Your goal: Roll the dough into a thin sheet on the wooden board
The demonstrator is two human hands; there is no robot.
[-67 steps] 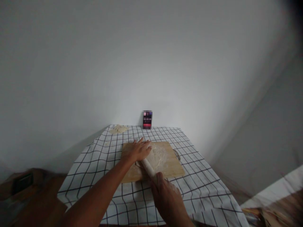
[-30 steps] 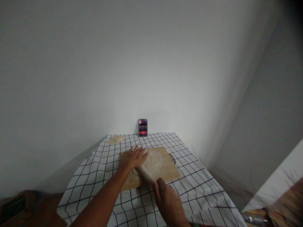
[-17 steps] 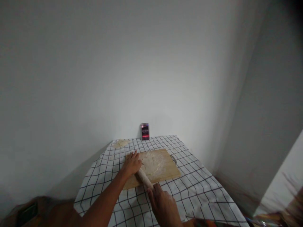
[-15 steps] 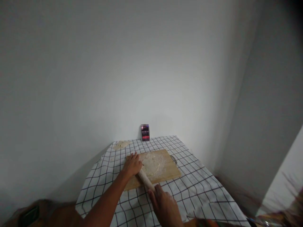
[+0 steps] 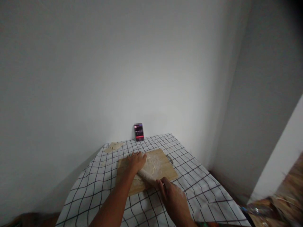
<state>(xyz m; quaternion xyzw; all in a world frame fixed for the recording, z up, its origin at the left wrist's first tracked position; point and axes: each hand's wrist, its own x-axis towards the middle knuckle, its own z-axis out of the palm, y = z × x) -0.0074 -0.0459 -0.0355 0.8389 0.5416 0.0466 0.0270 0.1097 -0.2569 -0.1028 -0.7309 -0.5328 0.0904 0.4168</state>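
Note:
A pale rolling pin (image 5: 148,177) lies slantwise over a wooden board (image 5: 168,171), its surface whitened by flour. My left hand (image 5: 136,162) is on the pin's far end, fingers bent over it and pointing away from me. Around the near end, at the board's front edge, my right hand (image 5: 172,193) is closed. Flattened dough (image 5: 153,164) dusted with flour lies on the board, partly covered by the pin and my left hand.
A black-and-white checked cloth (image 5: 189,176) covers the table. Thin flat dough pieces (image 5: 114,147) lie at its far left corner. A blurred dark box-like object (image 5: 139,132) stands against the wall. Part of a metal ring (image 5: 169,160) shows beside the board. A clear plastic bottle (image 5: 259,209) lies at lower right.
The pin and both hands have shifted rightward over the board, and the pin lies at a flatter angle. The whole view has turned slightly to the right.

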